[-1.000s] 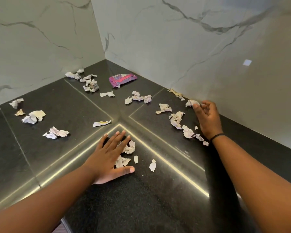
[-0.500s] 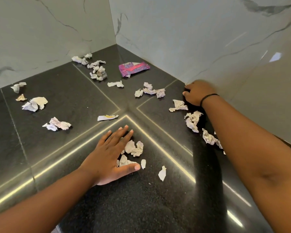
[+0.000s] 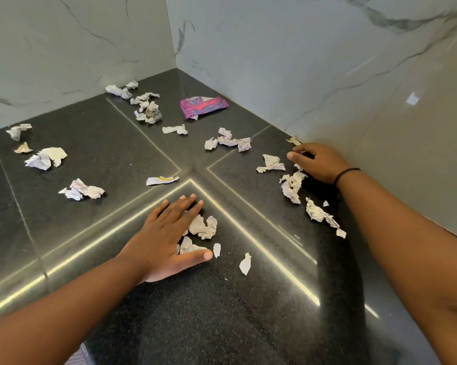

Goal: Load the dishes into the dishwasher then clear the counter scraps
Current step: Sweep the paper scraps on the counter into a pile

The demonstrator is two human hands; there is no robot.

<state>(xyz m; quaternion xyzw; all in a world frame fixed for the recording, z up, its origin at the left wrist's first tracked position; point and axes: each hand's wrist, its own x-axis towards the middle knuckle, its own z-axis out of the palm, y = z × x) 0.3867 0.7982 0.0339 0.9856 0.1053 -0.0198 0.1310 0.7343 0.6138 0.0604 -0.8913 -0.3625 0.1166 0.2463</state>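
Crumpled white paper scraps lie scattered over a black granite counter (image 3: 95, 148) in a corner. My left hand (image 3: 166, 233) lies flat, fingers straight, its inner side against a small pile of scraps (image 3: 203, 226). My right hand (image 3: 319, 162) rests near the right wall, fingers curled down over small scraps; bits of paper peek out beneath them. A crumpled scrap (image 3: 270, 163) lies just left of that hand, and a line of scraps (image 3: 292, 185) runs toward me beside the wrist. A purple wrapper (image 3: 202, 106) lies near the corner.
More scraps sit at the back (image 3: 147, 106), in the middle (image 3: 228, 140) and on the left (image 3: 46, 159), with one clump (image 3: 82, 189) nearer. Marble walls (image 3: 327, 75) close the counter at the back and right. No dishes or dishwasher are in view.
My right hand moved along the wall from a scrap there and now curls over scraps a little nearer the corner. My left hand has stayed flat by its pile.
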